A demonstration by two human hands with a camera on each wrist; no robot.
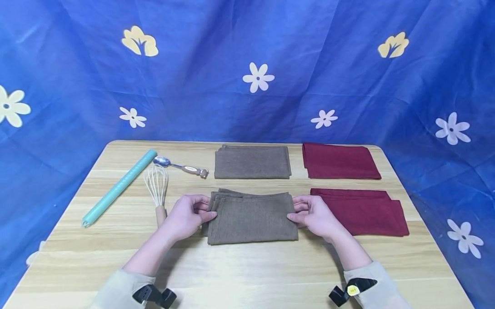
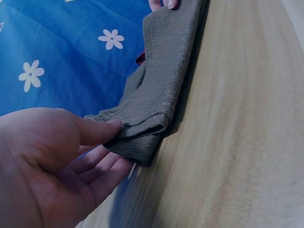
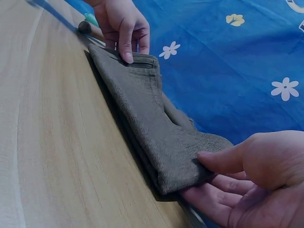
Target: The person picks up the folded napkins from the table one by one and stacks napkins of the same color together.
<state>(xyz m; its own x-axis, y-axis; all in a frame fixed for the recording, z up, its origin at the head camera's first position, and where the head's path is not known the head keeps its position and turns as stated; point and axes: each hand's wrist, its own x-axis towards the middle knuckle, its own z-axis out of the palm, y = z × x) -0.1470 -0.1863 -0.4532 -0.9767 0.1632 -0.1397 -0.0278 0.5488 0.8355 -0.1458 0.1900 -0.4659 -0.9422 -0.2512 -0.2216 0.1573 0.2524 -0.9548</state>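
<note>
A folded grey-brown cloth (image 1: 251,220) lies between my two hands near the middle of the table. My left hand (image 1: 188,215) pinches its left edge, thumb on top and fingers underneath, as the left wrist view shows. At the right edge my right hand (image 1: 315,216) pinches the same cloth, thumb (image 3: 223,159) above and fingers below. In the wrist views the held edges are raised off the wood, and the cloth's folded layers (image 2: 142,128) show at the left end. A lower layer sticks out to the left beneath the top fold.
Behind is another folded grey-brown cloth (image 1: 252,162). Two folded dark red cloths, one far (image 1: 339,161) and one near (image 1: 372,214), lie on the right. On the left are a turquoise rod (image 1: 119,188), a whisk (image 1: 156,187) and a spoon (image 1: 178,166). Blue fabric (image 1: 212,83) surrounds the table.
</note>
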